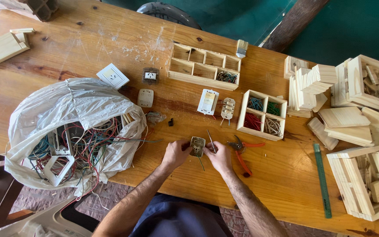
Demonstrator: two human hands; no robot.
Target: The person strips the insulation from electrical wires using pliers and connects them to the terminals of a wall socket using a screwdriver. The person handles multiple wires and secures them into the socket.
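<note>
We pinch the socket module (197, 146) between our left hand (175, 154) and right hand (219, 158), which also grips a screwdriver (211, 140).

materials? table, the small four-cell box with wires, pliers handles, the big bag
Table: solid wood, knots and grain show, worn glossy varnish.
Four-cell box: pale raw wood, likely pine, no finish visible.
Pliers: handles look like red-orange plastic or rubber sleeves over dark metal.
Bag: thin translucent whitish plastic film, crinkled, wires showing through.
</note>
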